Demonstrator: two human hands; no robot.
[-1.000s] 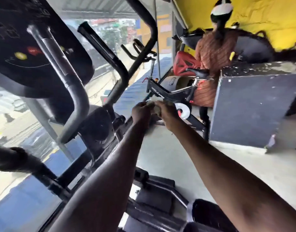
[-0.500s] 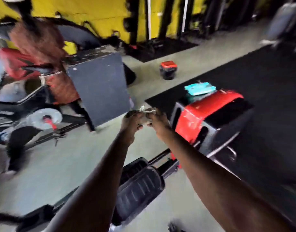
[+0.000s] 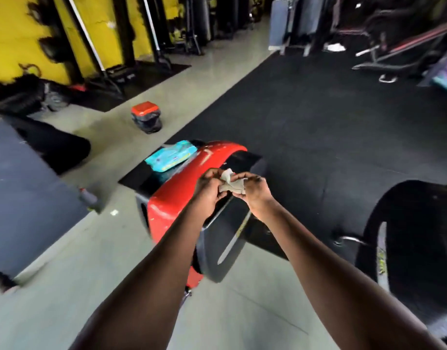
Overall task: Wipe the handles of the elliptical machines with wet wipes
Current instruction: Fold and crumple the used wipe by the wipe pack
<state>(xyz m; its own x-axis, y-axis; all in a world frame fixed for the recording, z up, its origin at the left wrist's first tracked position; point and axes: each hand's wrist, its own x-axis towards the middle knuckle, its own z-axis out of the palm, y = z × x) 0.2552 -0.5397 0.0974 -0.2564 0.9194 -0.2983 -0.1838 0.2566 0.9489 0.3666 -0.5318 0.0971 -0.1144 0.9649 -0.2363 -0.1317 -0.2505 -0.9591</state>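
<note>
Evenly bright, motion-blurred, with wide-angle bending at edges.

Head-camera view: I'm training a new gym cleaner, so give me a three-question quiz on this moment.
1. True or false: the teal wipes pack lies on the floor.
2. What do the left hand and right hand hold between them?
3. The bin on the floor has a lid that is: A) red B) yellow C) white

Key:
1. False; it rests on the red machine housing.
2. A crumpled used wipe, pinched by both.
3. A
</note>
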